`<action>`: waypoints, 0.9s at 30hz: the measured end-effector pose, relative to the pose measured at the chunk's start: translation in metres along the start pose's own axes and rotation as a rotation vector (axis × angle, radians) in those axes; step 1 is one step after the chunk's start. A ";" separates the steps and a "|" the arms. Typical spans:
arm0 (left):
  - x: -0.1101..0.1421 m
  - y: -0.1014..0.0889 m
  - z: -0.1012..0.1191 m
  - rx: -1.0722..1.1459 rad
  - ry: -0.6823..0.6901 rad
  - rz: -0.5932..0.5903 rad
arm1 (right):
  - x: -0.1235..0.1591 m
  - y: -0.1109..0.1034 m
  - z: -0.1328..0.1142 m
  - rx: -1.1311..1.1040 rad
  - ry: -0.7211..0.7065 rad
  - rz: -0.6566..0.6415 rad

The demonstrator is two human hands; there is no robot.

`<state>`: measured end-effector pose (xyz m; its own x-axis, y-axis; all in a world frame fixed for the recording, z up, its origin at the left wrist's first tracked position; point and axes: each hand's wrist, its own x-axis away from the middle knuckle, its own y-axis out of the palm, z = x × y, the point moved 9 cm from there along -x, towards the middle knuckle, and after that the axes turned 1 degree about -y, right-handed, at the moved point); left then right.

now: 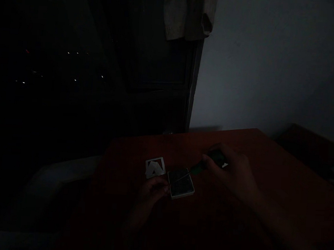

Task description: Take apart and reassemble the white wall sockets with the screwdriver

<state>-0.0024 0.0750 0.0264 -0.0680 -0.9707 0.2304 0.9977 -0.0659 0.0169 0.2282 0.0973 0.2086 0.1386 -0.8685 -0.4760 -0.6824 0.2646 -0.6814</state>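
In dim light, my right hand (pixel 235 168) is wrapped round the green handle of a screwdriver (pixel 200 167). Its thin shaft slants down to the left across a square, dark-faced box with a pale rim (pixel 182 184), which lies on the table. At the box's left edge is my left hand (pixel 153 190), thumb and fingertips pinched together by the screwdriver's tip. Whatever the pinch holds is too small and dark to make out. Just behind my left hand lies a white square frame (pixel 155 167) with a pale piece across its opening.
The reddish table (pixel 215 214) carries these things. Behind it stand a pale wall (pixel 258 70) and a dark window (pixel 74 66) with small points of light. Light cloth (pixel 187 15) hangs at the top. A reddish-brown piece of furniture (pixel 310 143) is at the right.
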 end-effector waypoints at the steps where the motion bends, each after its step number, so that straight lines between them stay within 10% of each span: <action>1: 0.000 0.000 0.000 0.005 0.009 0.000 | 0.000 0.000 0.000 -0.002 -0.002 0.003; 19: -0.004 0.001 -0.008 0.012 0.017 0.003 | 0.002 0.000 -0.003 0.039 -0.028 0.014; 27: 0.002 0.000 0.005 -0.314 0.105 0.128 | 0.003 0.002 -0.008 0.027 -0.044 -0.001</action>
<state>-0.0021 0.0746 0.0319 0.0417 -0.9931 0.1098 0.9510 0.0057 -0.3093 0.2222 0.0921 0.2104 0.1713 -0.8497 -0.4987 -0.6629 0.2750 -0.6963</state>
